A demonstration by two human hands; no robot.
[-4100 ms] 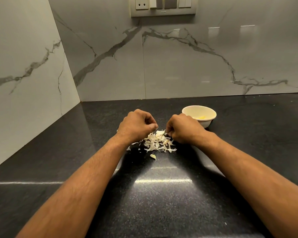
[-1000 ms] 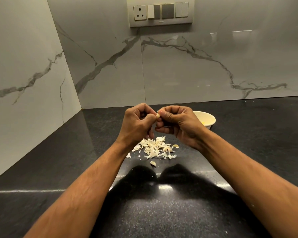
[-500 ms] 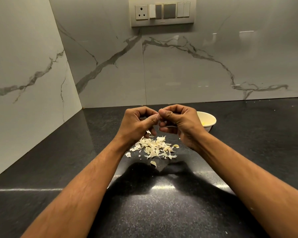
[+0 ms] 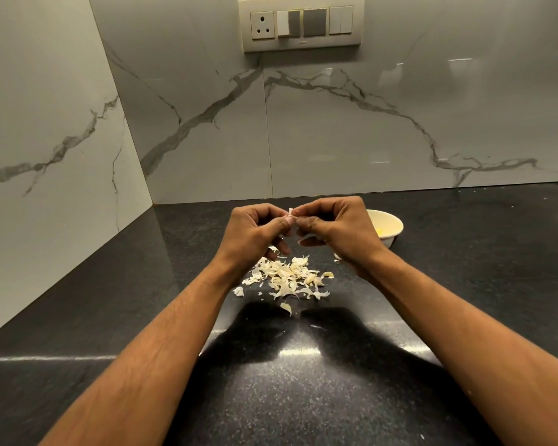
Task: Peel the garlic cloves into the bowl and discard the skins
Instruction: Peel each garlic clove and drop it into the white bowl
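Both hands raised above the counter (image 4: 303,397), left hand (image 4: 255,235) and right hand (image 4: 335,231) pinching one garlic clove (image 4: 291,213) between curled fingertips. Mid-peel, probably. Next: strip skin onto skins pile (image 4: 287,278), drop clove into bowl (image 4: 388,227) behind right hand.

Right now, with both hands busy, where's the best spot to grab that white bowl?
Take the bowl by its right rim, coming from the right or above. Its mouth faces up, that side is bare, and the right hand covers its left edge. This is a judgement.
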